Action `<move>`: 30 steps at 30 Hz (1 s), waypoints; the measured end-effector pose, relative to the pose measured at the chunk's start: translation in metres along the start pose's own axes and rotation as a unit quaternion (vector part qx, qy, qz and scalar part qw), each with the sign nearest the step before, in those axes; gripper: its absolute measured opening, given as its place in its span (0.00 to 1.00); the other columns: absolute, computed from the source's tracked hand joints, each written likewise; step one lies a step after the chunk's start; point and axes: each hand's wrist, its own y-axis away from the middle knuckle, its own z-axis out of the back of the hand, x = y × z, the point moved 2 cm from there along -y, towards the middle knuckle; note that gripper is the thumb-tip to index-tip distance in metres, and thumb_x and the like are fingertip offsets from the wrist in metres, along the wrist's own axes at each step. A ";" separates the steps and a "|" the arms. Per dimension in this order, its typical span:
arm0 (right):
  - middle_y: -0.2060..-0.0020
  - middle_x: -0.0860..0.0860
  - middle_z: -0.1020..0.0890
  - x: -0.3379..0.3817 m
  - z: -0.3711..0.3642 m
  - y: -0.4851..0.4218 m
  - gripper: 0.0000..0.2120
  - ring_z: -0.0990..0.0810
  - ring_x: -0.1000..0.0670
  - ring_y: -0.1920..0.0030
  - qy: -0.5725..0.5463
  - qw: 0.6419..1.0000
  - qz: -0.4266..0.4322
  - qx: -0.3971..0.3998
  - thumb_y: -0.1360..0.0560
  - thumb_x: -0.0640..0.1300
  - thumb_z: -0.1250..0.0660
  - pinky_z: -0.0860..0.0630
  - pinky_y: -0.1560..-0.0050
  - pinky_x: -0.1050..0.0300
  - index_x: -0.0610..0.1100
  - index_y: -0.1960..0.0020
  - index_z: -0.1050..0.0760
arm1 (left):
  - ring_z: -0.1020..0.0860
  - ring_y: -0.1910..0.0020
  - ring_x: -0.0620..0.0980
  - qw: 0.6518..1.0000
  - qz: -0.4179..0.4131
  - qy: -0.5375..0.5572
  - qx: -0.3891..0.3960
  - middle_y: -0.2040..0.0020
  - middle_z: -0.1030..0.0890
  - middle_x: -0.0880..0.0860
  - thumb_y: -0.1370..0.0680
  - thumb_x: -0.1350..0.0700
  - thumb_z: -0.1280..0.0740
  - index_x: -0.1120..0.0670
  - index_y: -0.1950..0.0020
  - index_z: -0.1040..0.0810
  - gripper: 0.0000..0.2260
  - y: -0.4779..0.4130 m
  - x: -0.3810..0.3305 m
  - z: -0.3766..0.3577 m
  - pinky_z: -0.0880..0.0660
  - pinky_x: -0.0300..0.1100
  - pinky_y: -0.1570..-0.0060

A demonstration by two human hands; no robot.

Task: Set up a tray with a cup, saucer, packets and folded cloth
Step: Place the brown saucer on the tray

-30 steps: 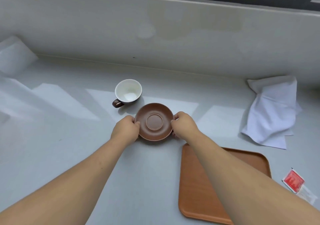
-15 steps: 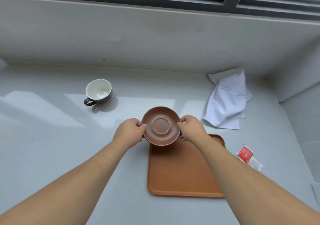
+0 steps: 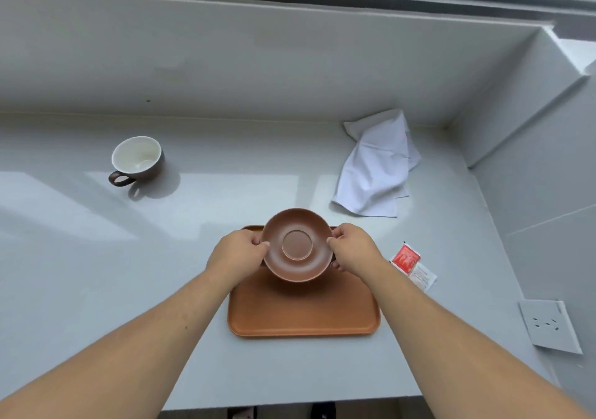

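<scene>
While both hands hold it, we see the saucer [image 3: 296, 245] over the far half of the orange-brown tray [image 3: 303, 315], with its shadow on the tray surface below it; we can't tell if it touches the tray yet. The saucer is matte brown and round, with a raised ring marking the cup well in the middle, and it tilts slightly toward us. The left hand [image 3: 237, 255] pinches the left rim, thumb on top and fingers curled under. The right hand [image 3: 354, 250] grips the right rim the same way.

The cup [image 3: 137, 160] is dark brown outside and white inside. It stands upright on the grey counter [image 3: 96, 273], far left and well apart from the tray, handle toward us. A white cloth [image 3: 377, 167] lies crumpled and unfolded beyond the tray's right corner. A red packet [image 3: 405, 257] and a white packet [image 3: 422, 276] lie touching, just right of the tray. A wall socket [image 3: 548, 325] is on the right wall.
</scene>
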 end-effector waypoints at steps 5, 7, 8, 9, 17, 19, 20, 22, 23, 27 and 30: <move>0.61 0.36 0.15 -0.017 0.000 0.009 0.06 0.15 0.41 0.67 0.027 1.000 0.002 0.013 0.21 0.41 0.37 0.17 0.65 0.49 0.38 0.50 0.25 | 0.17 0.64 0.50 0.999 0.012 -0.031 -0.003 0.70 0.16 0.48 0.23 0.46 0.33 0.52 0.64 0.25 0.14 0.009 0.005 -0.017 0.18 0.51 0.55; 0.62 0.36 0.15 -0.024 -0.002 0.012 0.06 0.17 0.45 0.71 0.029 0.999 -0.006 0.027 0.20 0.40 0.38 0.19 0.68 0.52 0.38 0.49 0.26 | 0.17 0.65 0.49 0.999 0.015 -0.037 -0.001 0.73 0.17 0.46 0.23 0.46 0.33 0.52 0.64 0.26 0.14 0.012 0.009 -0.023 0.19 0.47 0.57; 0.64 0.37 0.16 -0.027 -0.003 0.014 0.05 0.18 0.47 0.71 0.031 0.999 -0.008 0.034 0.20 0.40 0.38 0.19 0.68 0.53 0.39 0.49 0.27 | 0.17 0.65 0.48 0.999 0.016 -0.040 -0.002 0.74 0.18 0.46 0.23 0.46 0.33 0.51 0.64 0.26 0.14 0.013 0.010 -0.025 0.20 0.45 0.59; 0.65 0.38 0.16 -0.030 -0.003 0.015 0.04 0.18 0.47 0.72 0.032 0.999 -0.009 0.039 0.20 0.40 0.38 0.19 0.68 0.53 0.40 0.50 0.27 | 0.17 0.65 0.48 0.999 0.018 -0.040 -0.002 0.74 0.18 0.45 0.23 0.46 0.33 0.51 0.65 0.26 0.14 0.015 0.011 -0.027 0.21 0.43 0.61; 0.67 0.42 0.19 -0.045 -0.004 0.017 0.03 0.16 0.46 0.70 0.035 0.998 -0.009 0.043 0.22 0.40 0.39 0.16 0.63 0.48 0.43 0.54 0.30 | 0.16 0.65 0.48 0.999 0.016 -0.033 0.004 0.74 0.18 0.48 0.22 0.46 0.32 0.52 0.64 0.26 0.14 0.023 0.013 -0.042 0.20 0.46 0.58; 0.68 0.42 0.19 -0.047 -0.005 0.017 0.03 0.17 0.46 0.71 0.037 0.998 -0.008 0.043 0.22 0.40 0.39 0.16 0.64 0.49 0.42 0.54 0.29 | 0.16 0.64 0.49 0.999 0.017 -0.036 0.002 0.72 0.17 0.49 0.22 0.46 0.32 0.52 0.64 0.26 0.14 0.023 0.013 -0.043 0.19 0.48 0.57; 0.68 0.42 0.18 -0.048 -0.006 0.017 0.03 0.16 0.46 0.71 0.038 0.998 -0.008 0.043 0.22 0.40 0.38 0.17 0.65 0.49 0.42 0.54 0.29 | 0.16 0.63 0.50 0.999 0.019 -0.039 0.002 0.71 0.16 0.49 0.22 0.46 0.33 0.52 0.64 0.26 0.14 0.023 0.014 -0.043 0.19 0.49 0.56; 0.67 0.42 0.18 -0.050 -0.007 0.017 0.03 0.15 0.45 0.69 0.040 0.998 -0.007 0.043 0.22 0.41 0.38 0.16 0.63 0.49 0.43 0.54 0.29 | 0.15 0.62 0.51 0.999 0.022 -0.044 0.002 0.67 0.16 0.51 0.22 0.45 0.33 0.52 0.63 0.26 0.14 0.024 0.015 -0.044 0.18 0.52 0.54; 0.66 0.42 0.18 -0.050 -0.008 0.017 0.04 0.14 0.43 0.68 0.042 0.998 -0.005 0.043 0.22 0.42 0.37 0.16 0.61 0.47 0.43 0.55 0.29 | 0.15 0.61 0.52 0.999 0.024 -0.045 0.002 0.66 0.15 0.52 0.22 0.45 0.33 0.53 0.63 0.26 0.14 0.024 0.016 -0.044 0.18 0.53 0.54; 0.64 0.42 0.16 -0.052 -0.009 0.016 0.06 0.13 0.42 0.66 0.049 0.998 -0.001 0.038 0.22 0.43 0.37 0.15 0.56 0.44 0.39 0.53 0.27 | 0.15 0.60 0.53 0.999 0.026 -0.044 0.001 0.65 0.15 0.53 0.22 0.45 0.33 0.53 0.62 0.25 0.15 0.023 0.019 -0.047 0.18 0.53 0.53; 0.65 0.43 0.16 -0.052 -0.009 0.016 0.08 0.13 0.42 0.66 0.057 0.998 0.003 0.035 0.21 0.43 0.36 0.16 0.56 0.45 0.38 0.50 0.26 | 0.16 0.60 0.53 0.999 0.026 -0.047 0.001 0.64 0.15 0.54 0.22 0.45 0.33 0.53 0.62 0.25 0.15 0.023 0.021 -0.049 0.18 0.52 0.54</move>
